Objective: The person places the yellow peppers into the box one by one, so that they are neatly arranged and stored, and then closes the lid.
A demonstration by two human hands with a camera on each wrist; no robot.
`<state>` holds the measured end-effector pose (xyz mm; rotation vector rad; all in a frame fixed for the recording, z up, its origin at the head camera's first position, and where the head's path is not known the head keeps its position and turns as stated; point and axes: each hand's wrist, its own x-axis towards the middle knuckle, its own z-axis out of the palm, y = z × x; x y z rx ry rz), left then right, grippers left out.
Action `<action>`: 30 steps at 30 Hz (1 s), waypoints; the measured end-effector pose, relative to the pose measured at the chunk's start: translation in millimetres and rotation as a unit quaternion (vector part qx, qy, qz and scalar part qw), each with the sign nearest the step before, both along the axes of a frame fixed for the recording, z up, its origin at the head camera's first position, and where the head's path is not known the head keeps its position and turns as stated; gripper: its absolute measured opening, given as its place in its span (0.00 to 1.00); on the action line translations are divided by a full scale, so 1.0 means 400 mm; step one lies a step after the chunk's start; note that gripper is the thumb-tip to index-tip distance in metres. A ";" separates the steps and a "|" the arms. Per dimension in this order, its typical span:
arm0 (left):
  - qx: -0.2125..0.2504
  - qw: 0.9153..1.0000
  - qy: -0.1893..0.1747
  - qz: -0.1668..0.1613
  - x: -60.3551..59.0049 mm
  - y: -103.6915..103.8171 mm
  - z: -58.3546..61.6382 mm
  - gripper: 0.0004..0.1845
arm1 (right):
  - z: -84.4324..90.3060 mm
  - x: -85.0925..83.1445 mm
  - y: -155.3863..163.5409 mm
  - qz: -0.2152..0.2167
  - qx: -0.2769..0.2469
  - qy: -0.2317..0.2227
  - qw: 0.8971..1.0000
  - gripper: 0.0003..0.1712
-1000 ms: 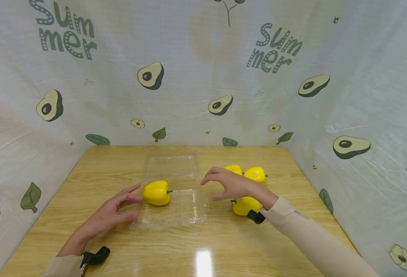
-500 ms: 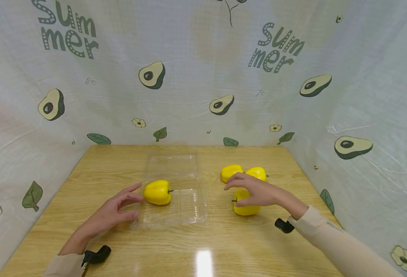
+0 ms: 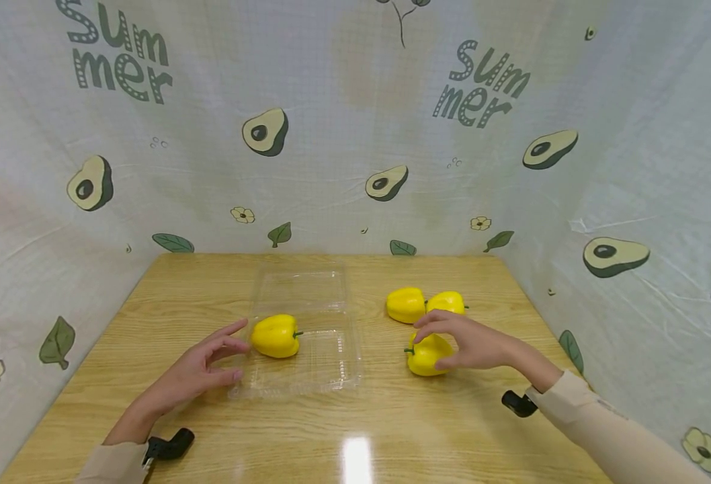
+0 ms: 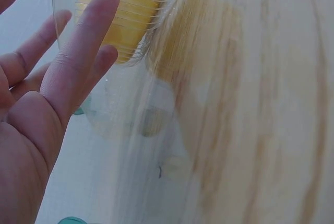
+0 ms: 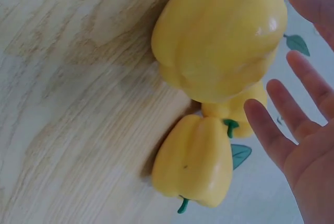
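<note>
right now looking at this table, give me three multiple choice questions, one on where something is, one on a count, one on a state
1. Where does the pepper in the box lie?
A. in the tray's left part
B. on the lid
C. on bare table

2. How many yellow peppers are in view in all?
A. two
B. four
C. six

3. How is the clear clamshell box?
A. shut
B. open, lid laid back
C. upside down

Answers:
1. A: the head view shows it in the tray's left part, by the left hand.
2. B: one in the box, plus three on the wooden table: two far peppers and the near pepper under the right hand.
3. B: the lid lies flat behind the tray.
</note>
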<state>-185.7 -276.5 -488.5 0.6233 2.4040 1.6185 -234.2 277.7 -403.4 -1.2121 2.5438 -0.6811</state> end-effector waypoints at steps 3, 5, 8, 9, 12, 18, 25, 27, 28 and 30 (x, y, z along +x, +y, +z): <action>-0.003 1.000 0.002 0.000 0.000 -0.001 0.000 0.20 | -0.007 0.001 0.002 0.006 0.003 -0.002 1.000 0.26; -0.003 1.000 0.003 -0.001 0.000 -0.002 -0.001 0.20 | -0.011 0.002 0.002 0.009 0.007 -0.004 1.000 0.25; -0.004 1.000 0.004 -0.003 -0.001 -0.002 -0.001 0.20 | -0.018 0.001 0.003 0.011 0.014 0.000 1.000 0.24; -0.003 1.000 0.003 -0.004 -0.001 -0.002 -0.001 0.21 | -0.020 0.000 0.003 0.013 0.014 0.001 1.000 0.24; -0.001 1.000 0.001 -0.005 -0.001 0.000 0.002 0.21 | -0.025 -0.003 0.003 0.015 0.012 0.007 1.000 0.25; 0.001 1.000 0.002 -0.004 -0.001 0.000 0.003 0.21 | -0.028 -0.007 0.007 0.008 0.019 0.008 1.000 0.26; -0.003 1.000 0.006 -0.001 -0.002 -0.002 0.001 0.21 | -0.024 -0.005 0.011 -0.010 0.024 -0.011 1.000 0.30; -0.003 1.000 0.006 -0.001 -0.002 -0.002 0.001 0.21 | -0.024 -0.003 0.012 -0.012 0.025 -0.014 1.000 0.32; -0.003 1.000 0.006 -0.001 -0.001 -0.002 0.000 0.21 | -0.024 -0.003 0.012 -0.012 0.027 -0.015 0.999 0.33; -0.001 1.000 0.004 -0.002 0.000 -0.002 0.001 0.21 | -0.024 -0.001 0.014 -0.013 0.033 -0.018 0.999 0.35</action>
